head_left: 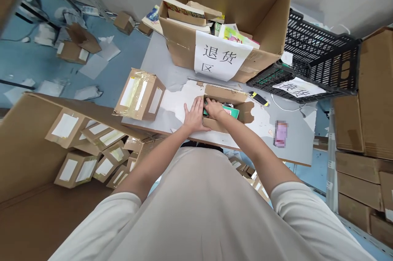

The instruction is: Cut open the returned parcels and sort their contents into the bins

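A small cardboard box (217,125) sits on the table with its flaps up. Inside it lies a flat green item (233,112), perhaps a book or booklet, partly covered by my hand. My left hand (195,116) rests against the box's left end, open, its fingers stretched out. Into the box reaches my right hand (214,109), over the green item; its fingertips are hidden, so whether it grips anything cannot be told. A black and yellow box cutter (259,98) lies just beyond the box's right end.
A taped carton (139,94) stands left on the table (294,152). Behind are a large carton (181,54) of books and a black crate (325,68), both with paper signs. A blurred pinkish object (280,134) lies right. A big box (27,146) holds several parcels.
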Demonstrator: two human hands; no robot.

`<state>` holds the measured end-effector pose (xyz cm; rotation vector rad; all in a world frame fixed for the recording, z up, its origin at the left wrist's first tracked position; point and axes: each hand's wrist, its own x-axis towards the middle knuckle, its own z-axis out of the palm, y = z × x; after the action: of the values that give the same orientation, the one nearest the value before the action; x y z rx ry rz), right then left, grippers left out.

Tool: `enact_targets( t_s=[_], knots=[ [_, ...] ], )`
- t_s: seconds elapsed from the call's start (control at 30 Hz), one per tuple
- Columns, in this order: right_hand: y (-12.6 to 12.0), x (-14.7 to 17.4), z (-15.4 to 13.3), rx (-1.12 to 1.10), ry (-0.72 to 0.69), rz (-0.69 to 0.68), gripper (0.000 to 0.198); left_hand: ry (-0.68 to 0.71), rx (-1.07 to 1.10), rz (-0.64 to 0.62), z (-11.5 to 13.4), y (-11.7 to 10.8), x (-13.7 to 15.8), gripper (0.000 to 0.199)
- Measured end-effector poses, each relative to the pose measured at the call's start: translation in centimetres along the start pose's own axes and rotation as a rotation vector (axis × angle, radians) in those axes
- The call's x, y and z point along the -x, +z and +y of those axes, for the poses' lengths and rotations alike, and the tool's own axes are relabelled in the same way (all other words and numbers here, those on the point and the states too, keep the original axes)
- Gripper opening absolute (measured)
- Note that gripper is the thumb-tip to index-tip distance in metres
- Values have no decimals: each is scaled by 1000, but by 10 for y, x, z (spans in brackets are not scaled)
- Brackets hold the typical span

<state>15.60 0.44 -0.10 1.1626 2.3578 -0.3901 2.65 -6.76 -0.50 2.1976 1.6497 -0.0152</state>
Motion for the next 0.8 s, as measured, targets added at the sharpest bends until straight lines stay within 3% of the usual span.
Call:
enact_targets(
  t_s=[0.13, 0.27, 0.43, 0.53, 0.67, 0.8],
  knots=[
    [-10, 16, 16, -76, -75, 97, 53, -33, 13, -12, 3, -6, -2, 130],
    [-21, 50, 59, -369, -194, 343, 54, -47, 8, -3, 4, -10, -8, 132],
    [-19, 85, 92, -529, -97, 561, 51, -31, -31, 2, 5, -11, -16, 124],
    [-29, 109, 95, -508, 42, 790, 48, -51, -49, 11, 6, -12, -24, 117],
    [-53, 166, 87, -442, 181, 1091, 52, -112, -46, 17, 5, -23, -52, 118],
    [-45, 214, 55, -428, 227, 1197, 51, -126, -45, 15, 2, -44, -83, 130]
  ],
)
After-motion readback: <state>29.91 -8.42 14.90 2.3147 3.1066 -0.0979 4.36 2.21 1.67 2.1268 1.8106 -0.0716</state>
